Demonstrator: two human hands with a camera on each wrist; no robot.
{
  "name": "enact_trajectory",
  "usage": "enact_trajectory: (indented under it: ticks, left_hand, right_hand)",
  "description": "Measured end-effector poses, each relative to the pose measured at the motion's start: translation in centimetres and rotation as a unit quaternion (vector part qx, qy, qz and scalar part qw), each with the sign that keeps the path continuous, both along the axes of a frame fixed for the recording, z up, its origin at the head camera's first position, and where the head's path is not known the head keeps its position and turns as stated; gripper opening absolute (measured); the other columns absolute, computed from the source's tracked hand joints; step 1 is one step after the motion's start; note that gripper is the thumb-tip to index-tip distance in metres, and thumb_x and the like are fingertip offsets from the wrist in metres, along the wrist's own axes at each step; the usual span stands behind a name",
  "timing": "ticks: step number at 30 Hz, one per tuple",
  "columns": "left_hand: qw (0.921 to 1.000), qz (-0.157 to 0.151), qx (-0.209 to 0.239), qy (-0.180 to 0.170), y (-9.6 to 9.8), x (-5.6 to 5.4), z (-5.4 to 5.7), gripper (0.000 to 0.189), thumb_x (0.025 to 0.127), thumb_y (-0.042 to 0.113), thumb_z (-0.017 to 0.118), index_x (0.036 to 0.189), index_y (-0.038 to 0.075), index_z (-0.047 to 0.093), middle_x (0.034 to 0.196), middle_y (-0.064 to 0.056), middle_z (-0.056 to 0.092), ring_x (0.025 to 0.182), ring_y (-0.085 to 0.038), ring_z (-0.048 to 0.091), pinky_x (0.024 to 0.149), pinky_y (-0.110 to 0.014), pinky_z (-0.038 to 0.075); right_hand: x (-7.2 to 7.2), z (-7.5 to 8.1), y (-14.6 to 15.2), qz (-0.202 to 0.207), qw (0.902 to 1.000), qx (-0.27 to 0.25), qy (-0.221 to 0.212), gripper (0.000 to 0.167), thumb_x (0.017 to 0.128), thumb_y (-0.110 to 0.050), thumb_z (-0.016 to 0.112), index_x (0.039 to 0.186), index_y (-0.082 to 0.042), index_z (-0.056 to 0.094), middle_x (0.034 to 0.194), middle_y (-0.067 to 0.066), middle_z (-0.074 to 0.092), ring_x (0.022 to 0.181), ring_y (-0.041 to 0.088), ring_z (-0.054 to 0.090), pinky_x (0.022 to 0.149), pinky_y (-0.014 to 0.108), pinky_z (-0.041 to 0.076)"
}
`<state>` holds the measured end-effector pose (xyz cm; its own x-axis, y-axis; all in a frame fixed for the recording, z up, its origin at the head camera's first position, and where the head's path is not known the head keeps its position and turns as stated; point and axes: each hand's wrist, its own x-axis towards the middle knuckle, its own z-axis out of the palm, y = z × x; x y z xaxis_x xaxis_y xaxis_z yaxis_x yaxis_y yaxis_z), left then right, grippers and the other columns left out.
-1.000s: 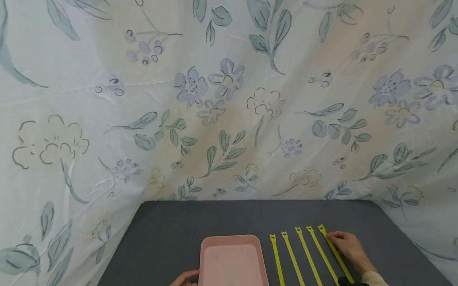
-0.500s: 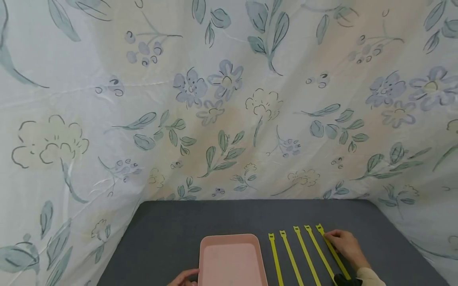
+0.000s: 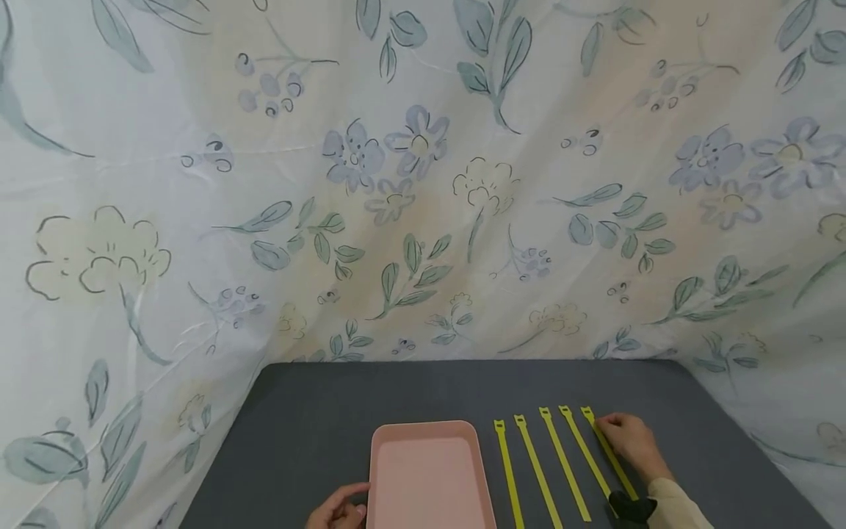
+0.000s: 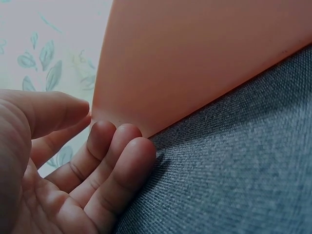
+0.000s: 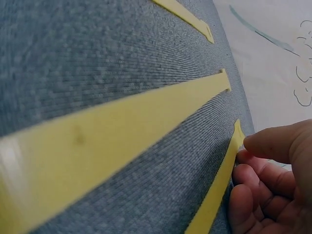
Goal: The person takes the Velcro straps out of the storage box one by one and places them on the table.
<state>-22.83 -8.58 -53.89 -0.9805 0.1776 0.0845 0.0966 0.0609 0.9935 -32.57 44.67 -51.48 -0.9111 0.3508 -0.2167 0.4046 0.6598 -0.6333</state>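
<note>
A shallow pink tray (image 3: 429, 477) with rounded corners lies on the dark grey table. At its left side is my left hand (image 3: 338, 505); in the left wrist view its fingertips (image 4: 127, 131) touch the outer wall, and thumb and index finger come up to the rim. Several flat yellow cable straps with slotted heads lie in a row right of the tray. My right hand (image 3: 631, 439) pinches the rightmost strap (image 3: 615, 459) just below its head, as the right wrist view shows with thumb and index finger at the strap's (image 5: 219, 180) edge.
The neighbouring strap (image 3: 584, 448) lies close left of the held one. A black device (image 3: 631, 507) on my right wrist overlaps the straps' near ends. Behind the table (image 3: 317, 397) hangs a floral cloth (image 3: 423, 220).
The head view has tipped slightly downward, so tray, straps and hands sit a little higher in it. Both hands keep the same places on the tray and the rightmost strap.
</note>
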Motion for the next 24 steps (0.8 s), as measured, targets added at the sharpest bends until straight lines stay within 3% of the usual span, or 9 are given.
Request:
enact_trajectory:
  ticks: [2, 6, 10, 17, 24]
  left_hand:
    - [0.9989, 0.007, -0.027, -0.038, 0.1, -0.3, 0.6, 0.040, 0.097, 0.005, 0.061, 0.128, -0.018, 0.055, 0.063, 0.011, 0.051, 0.050, 0.003, 0.039, 0.049, -0.015, 0.038]
    - [0.9950, -0.022, -0.041, -0.089, 0.0, -1.2, 0.8, 0.046, 0.097, 0.014, 0.063, 0.135, -0.011, 0.055, 0.069, 0.006, 0.057, 0.057, -0.001, 0.053, 0.057, -0.020, 0.049]
    - [0.9947, -0.036, -0.037, -0.089, -0.1, -1.9, 0.6, 0.046, 0.098, 0.014, 0.062, 0.137, -0.009, 0.054, 0.070, 0.005, 0.058, 0.058, -0.004, 0.058, 0.059, -0.022, 0.053]
    - [0.9924, -0.071, 0.012, -0.099, -1.1, -3.8, 0.7, 0.056, 0.099, 0.024, 0.064, 0.143, -0.008, 0.048, 0.077, -0.001, 0.058, 0.062, -0.009, 0.061, 0.059, -0.026, 0.055]
    - [0.9909, -0.073, 0.010, -0.113, -1.5, -4.2, 0.3, 0.056, 0.099, 0.021, 0.064, 0.143, -0.009, 0.048, 0.076, 0.000, 0.058, 0.061, -0.010, 0.062, 0.059, -0.026, 0.055]
  right_hand:
    - [-0.4, 0.2, 0.0, 0.002, 1.0000, 0.002, -0.001, 0.044, 0.100, -0.028, 0.057, 0.118, 0.010, 0.065, 0.100, 0.021, 0.068, 0.076, 0.021, 0.062, 0.064, 0.036, 0.050]
    - [-0.5, 0.3, 0.3, -0.005, 1.0000, 0.001, -0.002, 0.047, 0.100, -0.028, 0.055, 0.122, 0.012, 0.063, 0.110, 0.029, 0.066, 0.081, 0.024, 0.065, 0.067, 0.039, 0.053]
    - [-0.4, 0.4, 0.5, -0.009, 0.9999, 0.004, 0.007, 0.050, 0.099, -0.028, 0.054, 0.124, 0.014, 0.061, 0.116, 0.032, 0.063, 0.082, 0.026, 0.065, 0.068, 0.040, 0.053]
    - [-1.3, 1.0, 0.1, -0.006, 0.9992, 0.004, 0.040, 0.047, 0.100, -0.029, 0.053, 0.123, 0.012, 0.063, 0.115, 0.030, 0.064, 0.081, 0.024, 0.064, 0.069, 0.040, 0.053]
    - [-1.6, 1.0, -0.3, -0.002, 0.9996, 0.000, 0.027, 0.050, 0.101, -0.029, 0.054, 0.127, 0.014, 0.060, 0.124, 0.035, 0.059, 0.087, 0.030, 0.066, 0.072, 0.043, 0.053]
